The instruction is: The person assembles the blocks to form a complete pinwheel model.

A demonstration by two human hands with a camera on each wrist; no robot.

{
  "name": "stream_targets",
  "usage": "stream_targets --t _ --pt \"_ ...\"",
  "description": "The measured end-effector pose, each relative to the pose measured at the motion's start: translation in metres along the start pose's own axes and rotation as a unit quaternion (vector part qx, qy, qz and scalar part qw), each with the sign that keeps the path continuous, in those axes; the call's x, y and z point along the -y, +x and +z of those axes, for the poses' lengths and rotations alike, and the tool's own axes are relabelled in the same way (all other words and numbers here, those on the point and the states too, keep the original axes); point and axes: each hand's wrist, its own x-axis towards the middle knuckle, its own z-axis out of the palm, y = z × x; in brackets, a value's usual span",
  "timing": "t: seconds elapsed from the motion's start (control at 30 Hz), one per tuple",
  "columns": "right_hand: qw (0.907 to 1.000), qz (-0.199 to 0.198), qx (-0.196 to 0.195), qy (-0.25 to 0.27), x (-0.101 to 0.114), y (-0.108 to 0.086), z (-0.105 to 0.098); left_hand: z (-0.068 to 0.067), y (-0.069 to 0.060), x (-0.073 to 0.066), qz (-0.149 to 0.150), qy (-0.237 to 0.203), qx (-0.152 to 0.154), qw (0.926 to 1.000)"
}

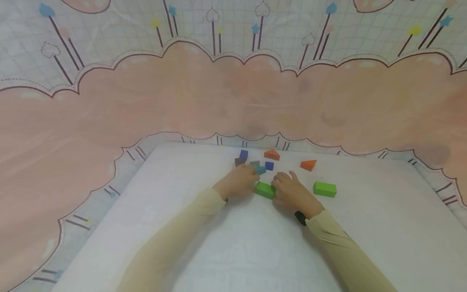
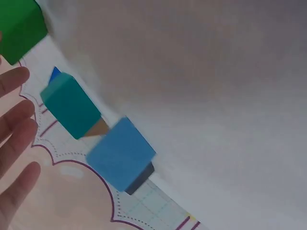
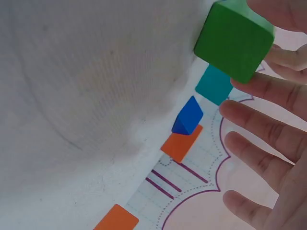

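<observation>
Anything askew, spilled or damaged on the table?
Nothing stands out. The blocks lie at mixed angles on the white table, the right hand at one green block; no visible spill or damage.

I am holding left forearm point(image 1: 175, 233) and right forearm point(image 1: 344, 247) slanted inward behind the fingers point(image 2: 19, 141), left hand point(image 1: 238, 180) resting relaxed, fingertips slightly apart, right hand point(image 1: 293, 192) pinching with thumb point(image 3: 285, 12) and index finger point(image 3: 273, 91), other fingers point(image 3: 259, 160) lying spread alongside.
</observation>
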Motion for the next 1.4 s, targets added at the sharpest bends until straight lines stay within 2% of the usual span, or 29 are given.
stream_targets --t 0.17,0.37,0.53,0.67,0.9,1.03,1.2,1.4 --pt "0.9999 -0.006 -0.002 0.008 0.002 -0.006 -0.001 -0.001 -0.003 -0.010 -0.005 0.019 0.002 0.9998" --pt "0.9990 -0.032 -0.013 0.027 0.007 -0.014 -0.003 0.000 -0.004 -0.018 -0.021 -0.005 0.006 0.9998" --pt "0.9979 -0.051 -0.021 0.032 0.011 -0.017 -0.003 0.000 -0.008 -0.019 -0.020 -0.005 0.006 0.9998" --pt "0.9982 -0.047 -0.021 0.030 0.008 -0.019 -0.002 0.001 -0.010 -0.019 -0.016 -0.015 0.003 0.9998" --pt "0.9987 0.008 -0.029 0.040 -0.022 -0.034 -0.002 0.000 -0.013 -0.019 -0.013 -0.040 0.011 0.9990" --pt "0.9984 0.025 -0.046 0.021 -0.045 -0.044 -0.001 -0.002 -0.014 -0.020 -0.012 -0.046 0.014 0.9988" --pt "0.9967 0.028 -0.077 -0.002 -0.071 -0.057 -0.002 -0.001 -0.016 -0.021 -0.007 -0.028 0.006 0.9996" --pt "0.9968 0.053 -0.058 -0.009 -0.093 -0.070 -0.005 -0.001 -0.017 -0.022 -0.009 0.002 -0.005 0.9999"
